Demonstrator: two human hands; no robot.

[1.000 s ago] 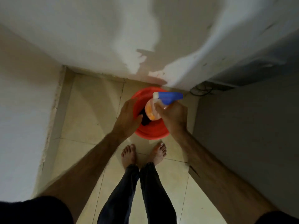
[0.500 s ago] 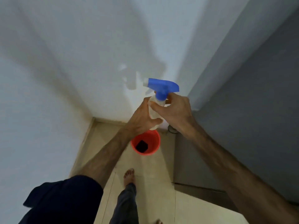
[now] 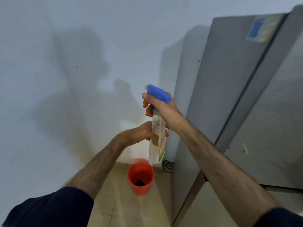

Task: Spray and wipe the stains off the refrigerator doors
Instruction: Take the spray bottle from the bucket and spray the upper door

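head view: a person's right hand [image 3: 161, 106] grips the neck of a spray bottle [image 3: 157, 136] while the left hand [image 3: 144, 133] clasps its body, beside the refrigerator doors [image 3: 246, 95]; no spraying or wiping looks begun, and a red bucket [image 3: 140, 177] waits below on the floor.

Looking like a home kitchen corner: grey refrigerator [image 3: 237, 99] standing at frame right, tiled floor [image 3: 114, 202] showing below, bucket [image 3: 140, 177] sitting lower centre.
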